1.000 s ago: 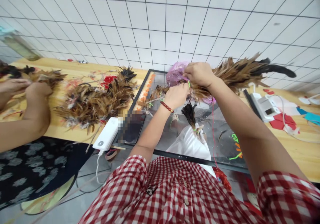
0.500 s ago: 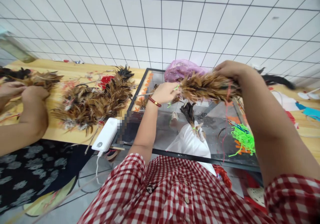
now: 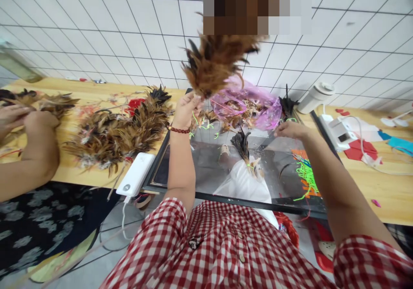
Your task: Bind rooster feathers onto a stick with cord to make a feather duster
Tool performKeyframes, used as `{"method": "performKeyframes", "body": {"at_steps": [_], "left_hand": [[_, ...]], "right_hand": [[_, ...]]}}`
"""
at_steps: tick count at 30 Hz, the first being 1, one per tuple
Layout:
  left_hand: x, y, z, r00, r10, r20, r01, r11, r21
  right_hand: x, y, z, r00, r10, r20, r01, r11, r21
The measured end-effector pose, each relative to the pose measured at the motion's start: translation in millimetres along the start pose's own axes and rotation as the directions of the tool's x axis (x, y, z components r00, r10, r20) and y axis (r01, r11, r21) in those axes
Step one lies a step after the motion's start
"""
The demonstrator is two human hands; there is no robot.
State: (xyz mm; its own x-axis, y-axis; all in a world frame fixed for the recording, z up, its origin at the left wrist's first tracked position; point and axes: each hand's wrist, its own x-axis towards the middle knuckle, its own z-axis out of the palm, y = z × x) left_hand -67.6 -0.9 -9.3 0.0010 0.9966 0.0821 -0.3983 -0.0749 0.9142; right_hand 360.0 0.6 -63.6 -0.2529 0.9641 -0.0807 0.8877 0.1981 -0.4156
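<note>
The left hand (image 3: 185, 113) grips the lower end of a long feather bundle (image 3: 217, 63), raised over the far side of the table (image 3: 364, 194), its top hidden by pixelation; the right hand (image 3: 292, 130) hangs lower, to the right above the glass panel (image 3: 209, 168), its fingers loosely bent, though whether they pinch something small I cannot tell.

The raised bundle looks full and well gathered, so much of its making appears done; a small black-tipped bundle (image 3: 241, 144), already tied with green cord, lies on the near part of the glass; loose feathers in the purple bag (image 3: 272, 116) at the far side, and the green strands (image 3: 303, 175) to the right, seem unused; how much is left cannot be judged exactly.

To the left lies a large feather pile (image 3: 125, 132); beyond it, a co-worker's hands (image 3: 41, 119) handle other feathers; the white power bank (image 3: 137, 175) carries a round mark, too small to read; no brand or label is legible on the white cup (image 3: 318, 96), far right, nor any writing elsewhere.
</note>
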Motion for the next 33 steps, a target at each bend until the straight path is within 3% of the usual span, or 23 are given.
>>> {"method": "performKeyframes", "body": {"at_steps": [2, 3, 4, 6, 8, 9, 10, 12, 14, 16, 18, 20, 22, 23, 24, 26, 30, 33], "left_hand": [[2, 2, 6.7, 0.999, -0.029, -0.033, 0.026, 0.994, -0.109], [2, 3, 8.5, 0.999, -0.035, -0.039, 0.029, 0.988, -0.151], [3, 5, 9.1, 0.998, -0.041, -0.046, 0.032, 0.983, -0.180], [4, 7, 8.2, 0.996, -0.065, -0.066, 0.051, 0.979, -0.198], [5, 8, 7.0, 0.992, -0.106, -0.072, 0.091, 0.978, -0.189], [5, 8, 7.3, 0.989, -0.130, -0.068, 0.115, 0.975, -0.189], [6, 7, 8.5, 0.986, -0.156, -0.063, 0.141, 0.970, -0.200], [7, 6, 13.1, 0.976, -0.215, -0.035, 0.200, 0.949, -0.244], [7, 3, 19.0, 0.963, -0.271, 0.002, 0.259, 0.919, -0.298], [8, 0, 23.8, 0.950, -0.311, 0.033, 0.303, 0.886, -0.352], [9, -2, 26.6, 0.938, -0.343, 0.056, 0.336, 0.853, -0.401], [9, -4, 28.0, 0.929, -0.362, 0.077, 0.358, 0.824, -0.440], [10, -7, 29.4, 0.927, -0.368, 0.078, 0.360, 0.810, -0.462], [11, -9, 30.5, 0.927, -0.368, 0.069, 0.356, 0.811, -0.464], [11, -11, 32.0, 0.928, -0.369, 0.057, 0.352, 0.815, -0.459], [12, -17, 36.0, 0.929, -0.368, 0.044, 0.349, 0.831, -0.433], [11, -29, 48.2, 0.936, -0.351, 0.020, 0.335, 0.872, -0.357], [8, -33, 58.4, 0.936, -0.350, -0.023, 0.326, 0.891, -0.315]], "right_hand": [[4, -12, 3, 0.969, 0.078, 0.236, -0.071, 0.997, -0.037], [7, -18, 3, 0.943, 0.112, 0.312, -0.097, 0.993, -0.065], [11, -24, 2, 0.942, 0.134, 0.308, -0.108, 0.989, -0.101], [22, -41, 1, 0.966, 0.213, 0.148, -0.180, 0.961, -0.212], [36, -66, 8, 0.961, 0.229, -0.155, -0.265, 0.924, -0.275], [44, -81, 15, 0.944, 0.163, -0.288, -0.241, 0.935, -0.262], [52, -97, 24, 0.943, 0.063, -0.328, -0.151, 0.956, -0.250], [68, -128, 47, 0.951, -0.278, -0.135, 0.241, 0.941, -0.237], [80, -152, 71, 0.892, -0.449, 0.062, 0.450, 0.861, -0.237], [86, -163, 89, 0.866, -0.462, 0.193, 0.499, 0.823, -0.270], [88, -161, 97, 0.880, -0.403, 0.250, 0.464, 0.842, -0.276], [86, -150, 90, 0.933, -0.294, 0.208, 0.338, 0.915, -0.219], [82, -137, 71, 0.984, -0.179, -0.002, 0.178, 0.980, -0.093], [79, -132, 58, 0.976, -0.148, -0.157, 0.149, 0.989, -0.003], [76, -131, 44, 0.939, -0.151, -0.310, 0.188, 0.978, 0.092], [69, -138, 17, 0.858, -0.253, -0.446, 0.378, 0.900, 0.217], [61, -183, -19, 0.751, -0.602, -0.271, 0.647, 0.752, 0.126], [65, -211, -23, 0.710, -0.677, -0.193, 0.686, 0.727, -0.024]]}}
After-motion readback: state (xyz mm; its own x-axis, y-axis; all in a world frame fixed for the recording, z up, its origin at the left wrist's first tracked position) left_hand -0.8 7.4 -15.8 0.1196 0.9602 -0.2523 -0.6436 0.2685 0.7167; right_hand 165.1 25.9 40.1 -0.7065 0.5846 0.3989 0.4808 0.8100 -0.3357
